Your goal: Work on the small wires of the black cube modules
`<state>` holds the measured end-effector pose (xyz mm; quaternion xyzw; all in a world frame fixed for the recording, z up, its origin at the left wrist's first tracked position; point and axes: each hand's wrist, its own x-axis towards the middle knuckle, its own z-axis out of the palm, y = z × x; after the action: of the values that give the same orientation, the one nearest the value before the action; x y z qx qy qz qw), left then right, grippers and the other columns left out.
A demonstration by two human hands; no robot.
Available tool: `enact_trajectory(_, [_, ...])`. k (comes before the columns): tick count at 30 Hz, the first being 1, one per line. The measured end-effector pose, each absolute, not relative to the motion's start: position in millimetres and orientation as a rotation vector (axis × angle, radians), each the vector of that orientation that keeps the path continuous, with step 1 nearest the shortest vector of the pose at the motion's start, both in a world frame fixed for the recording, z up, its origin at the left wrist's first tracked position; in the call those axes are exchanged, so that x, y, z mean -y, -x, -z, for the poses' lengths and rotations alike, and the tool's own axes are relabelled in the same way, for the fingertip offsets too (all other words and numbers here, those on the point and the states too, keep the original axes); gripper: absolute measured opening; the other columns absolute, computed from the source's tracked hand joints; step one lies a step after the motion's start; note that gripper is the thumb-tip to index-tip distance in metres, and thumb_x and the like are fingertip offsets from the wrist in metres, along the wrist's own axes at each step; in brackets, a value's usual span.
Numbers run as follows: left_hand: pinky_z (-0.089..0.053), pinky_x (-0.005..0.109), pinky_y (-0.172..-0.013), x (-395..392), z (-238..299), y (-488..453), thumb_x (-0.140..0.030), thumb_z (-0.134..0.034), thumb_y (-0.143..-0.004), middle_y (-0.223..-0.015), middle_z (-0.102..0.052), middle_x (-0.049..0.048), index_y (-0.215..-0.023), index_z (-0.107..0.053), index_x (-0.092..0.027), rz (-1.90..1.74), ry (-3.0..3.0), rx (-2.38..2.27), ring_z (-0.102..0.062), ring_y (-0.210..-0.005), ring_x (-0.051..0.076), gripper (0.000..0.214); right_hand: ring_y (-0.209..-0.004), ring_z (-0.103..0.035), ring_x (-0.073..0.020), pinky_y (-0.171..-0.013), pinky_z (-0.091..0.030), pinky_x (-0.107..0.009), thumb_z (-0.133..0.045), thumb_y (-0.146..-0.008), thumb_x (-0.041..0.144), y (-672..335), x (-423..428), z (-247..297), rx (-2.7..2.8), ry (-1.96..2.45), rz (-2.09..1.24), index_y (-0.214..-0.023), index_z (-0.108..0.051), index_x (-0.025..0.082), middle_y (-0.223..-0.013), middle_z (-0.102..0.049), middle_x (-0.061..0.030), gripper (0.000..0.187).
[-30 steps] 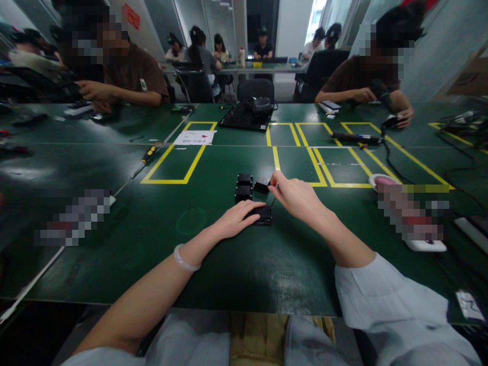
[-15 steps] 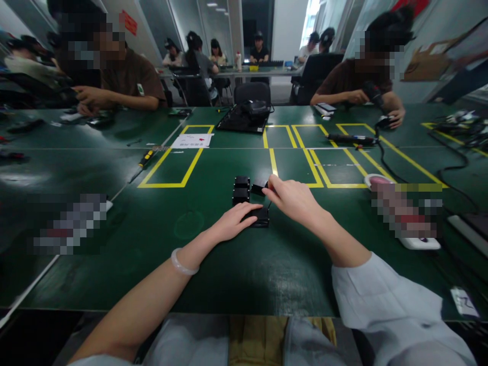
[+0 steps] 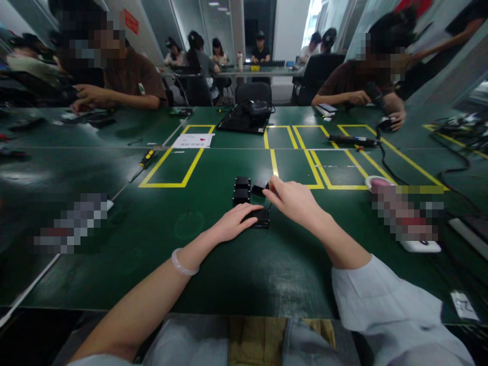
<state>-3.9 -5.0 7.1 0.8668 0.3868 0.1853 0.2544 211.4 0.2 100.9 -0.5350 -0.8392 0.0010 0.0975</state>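
On the green table a flat black block [image 3: 262, 218] lies under my left hand [image 3: 231, 222]. The fingers reach across it and hold it down, partly covering it. Close to its right back corner is my right hand [image 3: 295, 201], closed, with a thin dark rod-like tool [image 3: 270, 206] slanting down from the fingers to the block. The rest of that tool is hidden in the hand. Behind my left fingers two black blocks [image 3: 241, 189] sit in a row, small bright dots along their sides. Another black block [image 3: 260, 188] lies tilted beside them, near my right fingertips.
Yellow tape [image 3: 168, 186] marks rectangles on the table. A yellow-black screwdriver [image 3: 147, 158] lies left, a blurred phone-like object [image 3: 423, 245] right. Farther back are a paper sheet [image 3: 192, 141], a black tray [image 3: 244, 121] and a corded black tool [image 3: 353, 140]. Two co-workers sit opposite.
Both my hands and the blocks keep almost the same place; the view shifts very slightly. Another person's arm now shows at the upper right.
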Motion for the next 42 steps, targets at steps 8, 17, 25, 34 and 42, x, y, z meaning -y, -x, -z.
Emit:
enact_trajectory(8, [-0.04, 0.037, -0.102, 4.0, -7.3, 3.7, -0.041, -0.038, -0.101, -0.125, -0.057, 0.0066, -0.139, -0.045, -0.026, -0.5, -2.358, -1.046, -0.053, -0.115, 0.023, 0.041, -0.065, -0.057, -0.0165, -0.054, -0.019, -0.028, -0.031, -0.097, 0.047, -212.1, -1.7, -100.0, 2.469, 1.599, -0.031, -0.105, -0.053, 0.02, -0.081, -0.068, -0.0061, 0.035])
enact_trajectory(17, [-0.04, 0.037, -0.102, 4.4, -7.6, 3.5, -0.042, -0.038, -0.101, -0.126, -0.057, 0.0065, -0.138, -0.046, -0.026, -0.505, -2.358, -1.043, -0.053, -0.116, 0.023, 0.041, -0.067, -0.059, -0.0172, -0.054, -0.02, -0.027, -0.031, -0.098, 0.047, -211.3, 0.4, -102.9, 2.474, 1.6, -0.052, -0.104, -0.052, 0.021, -0.083, -0.068, -0.0055, 0.034])
enact_trajectory(25, [-0.04, 0.039, -0.103, 4.9, -6.5, 4.2, -0.043, -0.038, -0.101, -0.125, -0.058, 0.0072, -0.139, -0.046, -0.026, -0.511, -2.356, -1.047, -0.054, -0.114, 0.023, 0.042, -0.067, -0.059, -0.0174, -0.053, -0.019, -0.028, -0.029, -0.098, 0.046, -210.0, 0.8, -103.1, 2.494, 1.592, -0.026, -0.106, -0.052, 0.021, -0.082, -0.069, -0.0057, 0.035])
enact_trajectory(34, [-0.041, 0.038, -0.102, 5.2, -8.5, 3.3, -0.042, -0.039, -0.101, -0.124, -0.058, 0.0068, -0.138, -0.046, -0.026, -0.515, -2.361, -1.046, -0.054, -0.114, 0.023, 0.041, -0.068, -0.061, -0.0187, -0.053, -0.02, -0.028, -0.031, -0.098, 0.043, -209.7, -1.5, -101.5, 2.513, 1.642, 0.032, -0.107, -0.054, 0.021, -0.083, -0.07, -0.0066, 0.033])
enact_trajectory(42, [-0.04, 0.038, -0.102, 5.5, -9.7, 3.5, -0.041, -0.039, -0.101, -0.125, -0.058, 0.0064, -0.138, -0.046, -0.026, -0.516, -2.356, -1.041, -0.053, -0.115, 0.023, 0.041, -0.065, -0.06, -0.0176, -0.052, -0.018, -0.027, -0.03, -0.098, 0.045, -211.6, -3.0, -96.7, 2.504, 1.607, 0.054, -0.105, -0.053, 0.021, -0.078, -0.068, -0.0058, 0.034])
